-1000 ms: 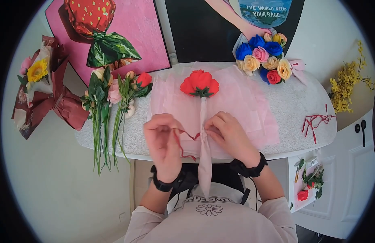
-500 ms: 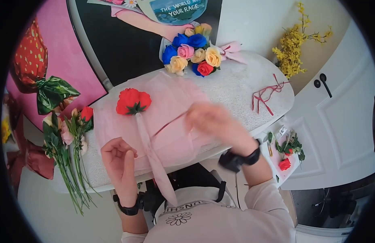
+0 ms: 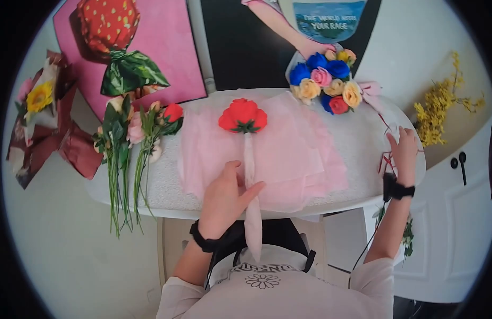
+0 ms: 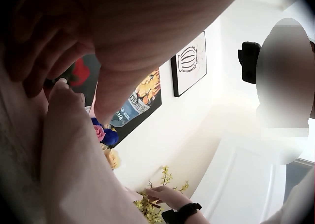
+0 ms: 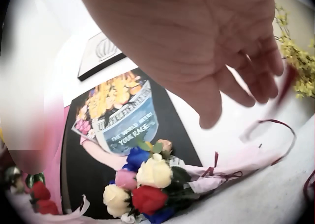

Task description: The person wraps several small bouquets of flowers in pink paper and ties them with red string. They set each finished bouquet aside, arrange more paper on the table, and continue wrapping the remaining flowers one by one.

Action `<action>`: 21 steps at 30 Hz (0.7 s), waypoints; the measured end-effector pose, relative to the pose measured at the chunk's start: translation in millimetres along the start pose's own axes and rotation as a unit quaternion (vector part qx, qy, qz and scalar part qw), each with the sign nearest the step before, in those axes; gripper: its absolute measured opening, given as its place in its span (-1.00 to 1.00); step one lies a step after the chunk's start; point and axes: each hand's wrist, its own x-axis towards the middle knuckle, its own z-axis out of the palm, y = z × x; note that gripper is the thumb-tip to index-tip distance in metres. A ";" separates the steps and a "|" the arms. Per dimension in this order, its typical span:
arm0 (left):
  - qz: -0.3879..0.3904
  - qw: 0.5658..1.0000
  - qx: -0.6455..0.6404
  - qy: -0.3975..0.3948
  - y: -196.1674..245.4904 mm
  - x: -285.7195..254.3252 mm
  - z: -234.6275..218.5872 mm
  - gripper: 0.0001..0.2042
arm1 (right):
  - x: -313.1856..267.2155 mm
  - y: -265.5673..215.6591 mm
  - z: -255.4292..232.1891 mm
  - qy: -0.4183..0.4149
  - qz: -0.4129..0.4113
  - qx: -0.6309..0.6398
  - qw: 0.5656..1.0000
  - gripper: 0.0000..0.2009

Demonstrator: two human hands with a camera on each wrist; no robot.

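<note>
A bouquet of red roses [image 3: 243,116] lies on pink wrapping sheets [image 3: 294,149], its stem wrapped in pale pink paper [image 3: 249,159] reaching past the table edge toward the person. My left hand [image 3: 219,199] is at that stem, thumb stretched across it and fingers loose on its far left side. In the left wrist view the wrapped stem [image 4: 81,160] runs close beneath the palm. At the table's right end my right hand [image 3: 404,151] has its thumb and fingers spread apart. Red ribbons [image 3: 387,162] lie around it, and a blurred red strip [image 5: 285,88] shows near its fingertips.
Loose long-stemmed flowers [image 3: 123,154] lie on the left, beside a dark red wrapped bouquet [image 3: 78,146]. A blue, cream and pink rose bouquet [image 3: 326,80] lies at the back right. Yellow blossoms [image 3: 440,114] stand beyond the right edge. Paintings lean behind the table.
Earlier both hands were at the wrapped stem with a red ribbon. The right hand has pulled the ribbon away and moved to the right end; the left hand has come back onto the stem.
</note>
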 end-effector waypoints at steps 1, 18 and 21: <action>-0.016 1.000 0.005 -0.012 3.4 0.6 0.1 -0.54 | -1.5 -18.9 -12.3 0.034 -0.006 0.060 0.998 -0.74; 0.106 0.986 -0.128 0.011 19.9 -17.8 10.9 -0.36 | -80.0 -270.0 -98.8 -0.241 -0.105 0.719 0.644 -0.63; 0.036 0.966 -0.247 -0.067 20.6 -23.8 11.1 -0.30 | -71.6 -260.3 -103.6 -0.381 0.067 0.792 0.472 -0.67</action>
